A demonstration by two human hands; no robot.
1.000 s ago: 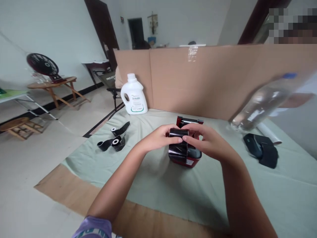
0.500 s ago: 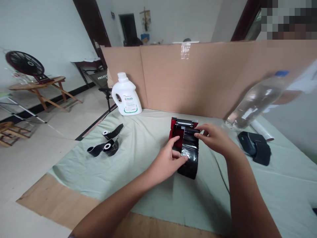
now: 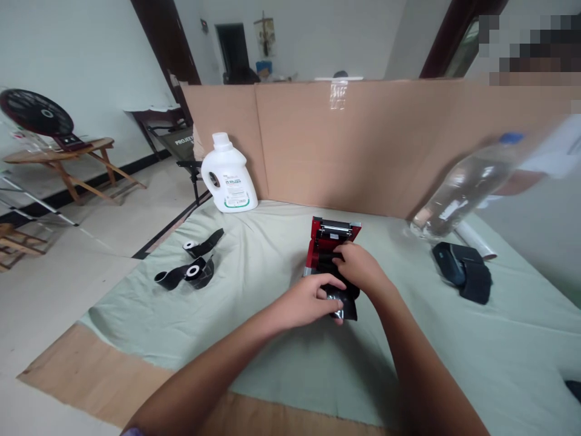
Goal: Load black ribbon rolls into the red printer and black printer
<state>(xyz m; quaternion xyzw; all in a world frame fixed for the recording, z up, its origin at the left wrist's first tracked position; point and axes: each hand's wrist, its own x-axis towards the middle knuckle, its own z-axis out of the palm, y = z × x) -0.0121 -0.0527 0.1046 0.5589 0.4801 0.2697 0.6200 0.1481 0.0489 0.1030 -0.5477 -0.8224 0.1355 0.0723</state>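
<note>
A small red printer [image 3: 318,237] with its lid open stands on the pale green cloth [image 3: 272,254] in the middle of the table. A glossy black ribbon [image 3: 347,306] runs from inside it down over its front. My left hand [image 3: 308,300] pinches the ribbon's lower part at the printer's front. My right hand [image 3: 358,269] is curled over the black roll inside the open printer, fingers pressing on it.
Two loose black ribbon rolls [image 3: 193,272] lie at the left of the cloth. A white detergent bottle [image 3: 227,178] stands before the cardboard wall [image 3: 363,145]. A clear plastic bottle [image 3: 463,188], a white tube and a black device [image 3: 463,269] are at the right.
Both hands have lowered the ribbon roll from above the printer into its open bay. The ribbon, stretched between the hands before, now hangs short over the front.
</note>
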